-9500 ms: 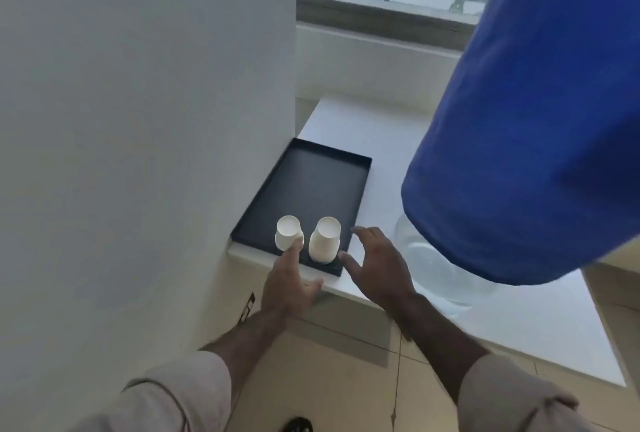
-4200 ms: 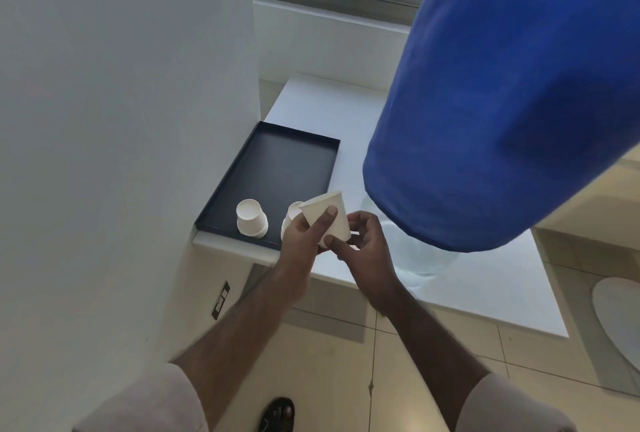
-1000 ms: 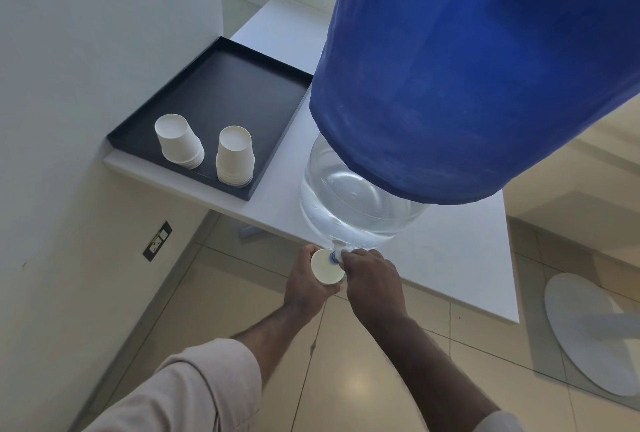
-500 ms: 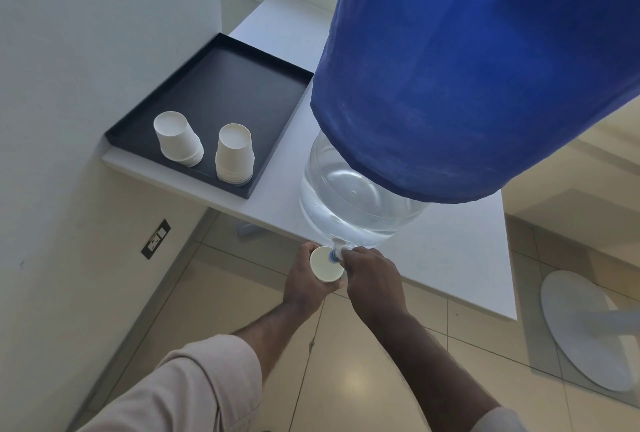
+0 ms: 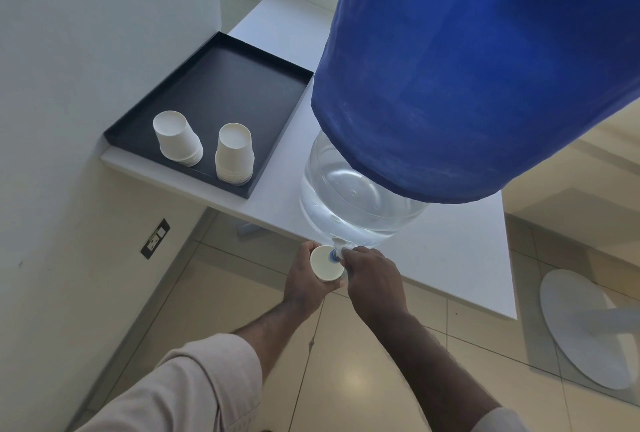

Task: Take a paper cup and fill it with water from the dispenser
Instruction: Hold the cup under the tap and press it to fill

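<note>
My left hand (image 5: pixel 306 284) grips a white paper cup (image 5: pixel 325 263) upright, just below the front edge of the white table (image 5: pixel 460 258). The cup's mouth sits under the small white and blue tap (image 5: pixel 337 249) of the water dispenser (image 5: pixel 353 199), a clear jug under a blue cloth cover (image 5: pixel 467 68). My right hand (image 5: pixel 372 281) pinches the tap with its fingertips. Whether water is flowing I cannot tell.
A black tray (image 5: pixel 221 85) lies on the table's left end against the wall, holding two stacks of upside-down paper cups (image 5: pixel 178 137) (image 5: pixel 234 153). A wall socket (image 5: pixel 155 238) sits low on the left wall. A round white base (image 5: pixel 588 327) rests on the tiled floor at the right.
Earlier my hands pulled one cup off a stack on the tray and carried it to the tap. Over the last second both hands have stayed at the tap, barely moving.
</note>
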